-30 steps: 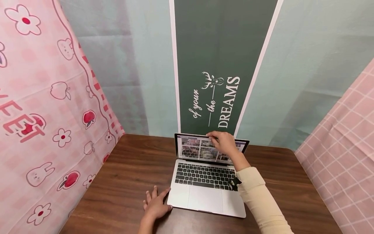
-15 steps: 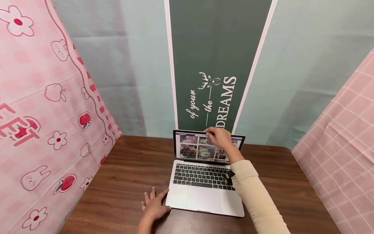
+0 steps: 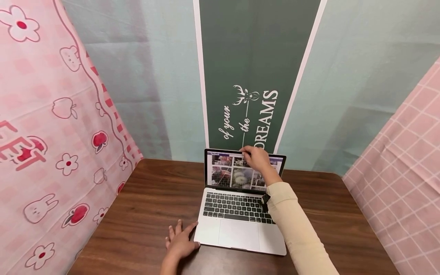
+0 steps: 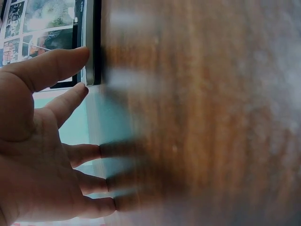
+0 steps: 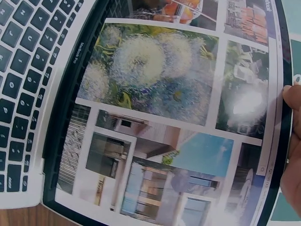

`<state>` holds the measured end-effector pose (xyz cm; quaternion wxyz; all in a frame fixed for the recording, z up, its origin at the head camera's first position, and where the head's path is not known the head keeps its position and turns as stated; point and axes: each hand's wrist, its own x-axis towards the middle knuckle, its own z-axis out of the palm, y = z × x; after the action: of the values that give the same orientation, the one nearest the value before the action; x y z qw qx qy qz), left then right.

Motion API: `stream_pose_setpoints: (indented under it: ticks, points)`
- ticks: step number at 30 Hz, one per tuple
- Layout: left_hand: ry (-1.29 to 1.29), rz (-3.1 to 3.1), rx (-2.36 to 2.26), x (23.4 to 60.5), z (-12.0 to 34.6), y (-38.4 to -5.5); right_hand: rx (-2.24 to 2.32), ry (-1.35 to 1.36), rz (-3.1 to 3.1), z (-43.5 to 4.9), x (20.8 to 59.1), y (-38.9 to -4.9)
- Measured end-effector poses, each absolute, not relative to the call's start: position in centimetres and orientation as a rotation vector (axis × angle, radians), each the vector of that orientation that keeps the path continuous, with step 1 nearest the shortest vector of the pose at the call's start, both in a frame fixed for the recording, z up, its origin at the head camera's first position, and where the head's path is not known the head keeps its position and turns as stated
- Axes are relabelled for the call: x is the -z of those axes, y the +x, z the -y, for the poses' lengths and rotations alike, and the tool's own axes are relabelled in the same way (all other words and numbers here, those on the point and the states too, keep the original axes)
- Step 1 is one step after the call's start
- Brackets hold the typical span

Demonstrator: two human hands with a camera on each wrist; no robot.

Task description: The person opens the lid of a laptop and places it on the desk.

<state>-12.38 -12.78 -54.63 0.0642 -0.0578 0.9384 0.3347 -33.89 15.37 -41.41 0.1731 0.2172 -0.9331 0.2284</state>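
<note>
A silver laptop (image 3: 209,230) with black keys stands unfolded on the wooden table. Its lit screen (image 3: 222,171) shows a grid of photos, which fills much of the right wrist view. My right hand (image 3: 258,158) pinches the lid's top edge near its middle; in the right wrist view its thumb (image 5: 292,96) lies at the screen's border. With fingers spread on the table, my left hand (image 3: 180,243) touches the left side of the laptop base with thumb and forefinger. In the left wrist view the left hand (image 4: 35,155) holds nothing. The right forearm hides part of the keyboard's right side.
The brown wooden table (image 3: 151,198) extends on both sides of the laptop. Close behind the lid hangs a green and pale blue curtain (image 3: 261,46) with white lettering. Pink patterned cloths hang at the left (image 3: 79,152) and right (image 3: 405,172).
The laptop lid has swung farther back and stands more upright, its top edge higher. My right hand has risen with it. The left hand keeps its place against the base.
</note>
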Motion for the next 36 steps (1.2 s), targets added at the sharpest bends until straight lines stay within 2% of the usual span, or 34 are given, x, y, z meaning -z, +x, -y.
stream_pose_setpoints:
  ticks: [21,36]
  points:
    - [-0.163,-2.831,-0.998,54.9,12.6,-12.2,-0.663,0.356,2.651,-14.8,42.9,-35.7]
    - [-0.16,-2.86,-0.956,54.6,12.7,-12.7,-0.564,0.303,2.702,-14.6,44.0,-37.4]
